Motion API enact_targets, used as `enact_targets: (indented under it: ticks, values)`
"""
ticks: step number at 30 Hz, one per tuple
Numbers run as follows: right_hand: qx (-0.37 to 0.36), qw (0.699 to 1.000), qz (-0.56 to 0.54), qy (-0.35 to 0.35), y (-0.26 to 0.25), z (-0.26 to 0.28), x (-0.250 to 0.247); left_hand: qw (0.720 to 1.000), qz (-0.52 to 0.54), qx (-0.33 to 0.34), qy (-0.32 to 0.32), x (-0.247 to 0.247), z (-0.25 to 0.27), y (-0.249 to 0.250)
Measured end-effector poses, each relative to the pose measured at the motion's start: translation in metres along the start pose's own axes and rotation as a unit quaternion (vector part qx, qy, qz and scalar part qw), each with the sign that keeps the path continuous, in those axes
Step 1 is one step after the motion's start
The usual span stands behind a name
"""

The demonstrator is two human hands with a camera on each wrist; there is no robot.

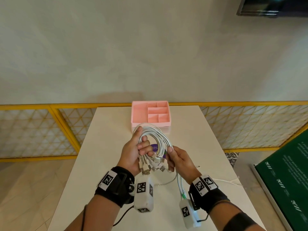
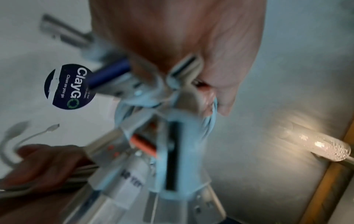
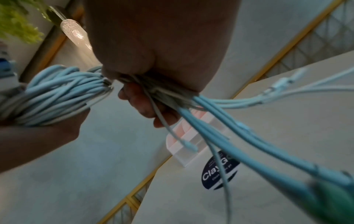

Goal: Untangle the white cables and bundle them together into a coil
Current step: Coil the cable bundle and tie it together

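A bundle of white cables arcs in a loop above the table between both hands. My left hand grips the loop's left side, and several USB plugs fan out below its fingers. My right hand grips the right side of the loop, with loose cable tails hanging from it toward the table. In the right wrist view the cable loop runs left from my fist and the tails stream right. The left wrist view shows blurred plugs under my palm.
A pink divided tray stands at the far edge of the white table. A dark round sticker lies on the table beneath the loop. One thin cable end lies at the table's right edge. A yellow lattice railing flanks the table.
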State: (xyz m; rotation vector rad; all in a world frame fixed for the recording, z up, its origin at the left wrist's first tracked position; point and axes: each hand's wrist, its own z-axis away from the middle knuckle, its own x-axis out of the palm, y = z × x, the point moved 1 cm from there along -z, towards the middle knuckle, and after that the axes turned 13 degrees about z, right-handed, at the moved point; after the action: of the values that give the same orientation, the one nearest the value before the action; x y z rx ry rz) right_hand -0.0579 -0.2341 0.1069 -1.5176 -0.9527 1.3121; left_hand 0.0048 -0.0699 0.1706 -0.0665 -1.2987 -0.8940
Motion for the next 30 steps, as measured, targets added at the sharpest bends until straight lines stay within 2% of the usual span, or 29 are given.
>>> enact_targets:
  ticks: [5,11,15,19,26,30]
  values:
    - [0.040,0.999,0.031,-0.006,0.014,0.006,0.018,0.998,0.020,0.053,0.026,-0.001,-0.006,-0.005]
    - [0.099,0.992,0.029,-0.074,0.010,0.014,0.035,0.990,0.026,0.132,0.044,-0.004,-0.013,-0.023]
    - [0.111,0.983,0.091,-0.119,0.005,0.011,0.037,0.978,0.002,0.203,0.044,0.000,-0.014,-0.028]
    - [0.118,0.974,0.141,-0.134,-0.003,0.011,0.036,0.966,-0.025,0.251,0.060,0.001,-0.016,-0.029]
    - [0.096,0.966,0.191,-0.147,0.004,0.014,0.040,0.955,-0.003,0.270,0.122,-0.002,-0.024,-0.018]
    - [0.149,0.968,0.157,-0.123,0.009,0.023,0.037,0.946,0.028,0.269,0.180,-0.012,-0.031,-0.007]
